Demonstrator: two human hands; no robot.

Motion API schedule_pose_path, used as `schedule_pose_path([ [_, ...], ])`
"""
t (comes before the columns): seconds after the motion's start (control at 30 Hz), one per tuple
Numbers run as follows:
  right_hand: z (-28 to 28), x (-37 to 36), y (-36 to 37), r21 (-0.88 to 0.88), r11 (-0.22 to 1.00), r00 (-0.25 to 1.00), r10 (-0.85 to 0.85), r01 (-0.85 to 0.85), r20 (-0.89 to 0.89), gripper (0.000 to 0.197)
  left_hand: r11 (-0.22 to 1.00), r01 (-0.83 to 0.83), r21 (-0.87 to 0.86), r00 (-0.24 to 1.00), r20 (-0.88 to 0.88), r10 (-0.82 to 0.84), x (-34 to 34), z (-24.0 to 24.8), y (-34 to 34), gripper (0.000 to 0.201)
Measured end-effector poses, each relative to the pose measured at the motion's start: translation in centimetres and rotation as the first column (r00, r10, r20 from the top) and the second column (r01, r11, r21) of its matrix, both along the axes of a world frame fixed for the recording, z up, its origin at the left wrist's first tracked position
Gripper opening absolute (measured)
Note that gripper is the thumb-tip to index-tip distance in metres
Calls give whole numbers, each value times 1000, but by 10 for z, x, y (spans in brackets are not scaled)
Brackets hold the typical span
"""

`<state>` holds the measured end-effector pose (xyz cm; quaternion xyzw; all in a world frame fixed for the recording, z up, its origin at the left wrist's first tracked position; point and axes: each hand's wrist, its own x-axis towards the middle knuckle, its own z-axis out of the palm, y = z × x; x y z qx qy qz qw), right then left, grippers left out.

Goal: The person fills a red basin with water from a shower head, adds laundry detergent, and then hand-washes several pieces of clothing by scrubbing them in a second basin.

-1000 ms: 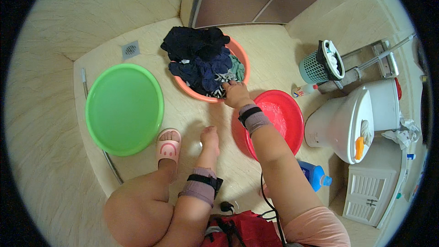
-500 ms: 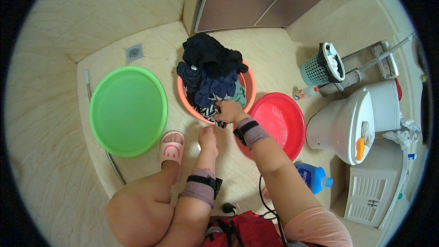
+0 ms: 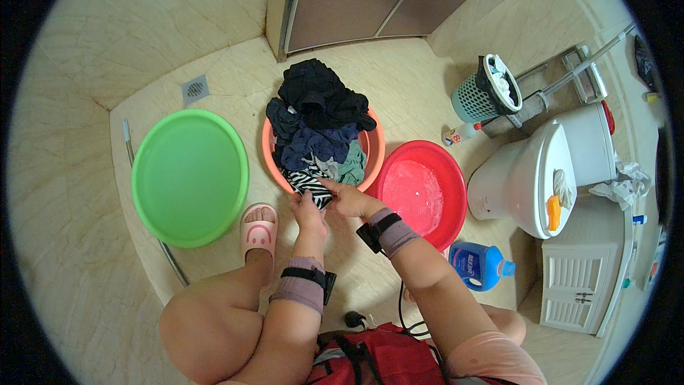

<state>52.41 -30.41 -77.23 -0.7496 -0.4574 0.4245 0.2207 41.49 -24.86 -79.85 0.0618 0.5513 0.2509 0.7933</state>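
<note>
An orange basin (image 3: 377, 144) in the middle of the floor is heaped with clothes: black garments (image 3: 317, 93) at the back, navy cloth (image 3: 313, 144) in front of them and a green piece (image 3: 353, 165) at the right. Over its near rim hangs a black-and-white zebra-striped cloth (image 3: 308, 182). My left hand (image 3: 306, 207) closes on the lower edge of that cloth. At its right side my right hand (image 3: 347, 198) grips it too, thumb and fingers together. Both wrists wear purple bands with black straps.
A green basin (image 3: 189, 178) stands to the left and a red basin (image 3: 420, 192) with sudsy water to the right. Farther right are a blue detergent bottle (image 3: 479, 265), a small white bottle (image 3: 461, 134), a toilet (image 3: 520, 178) and a wastebasket (image 3: 476, 98). My pink slipper (image 3: 258, 234) is near the green basin.
My left hand has come up to the striped cloth beside my right hand. More of the cloth now shows, drawn out over the basin's near rim. The whole view has shifted slightly.
</note>
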Motion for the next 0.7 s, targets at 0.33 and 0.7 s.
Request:
schedule_pose_path([
  [0.33,-10,-31,16,73,993,886,-45,88,-462,75,971,-108,215,969,-194,151,-13,-7,20,33],
  [0.7,-3,-39,29,-65,995,923,-92,73,-373,74,962,-94,256,992,-61,113,-20,-3,27,39],
])
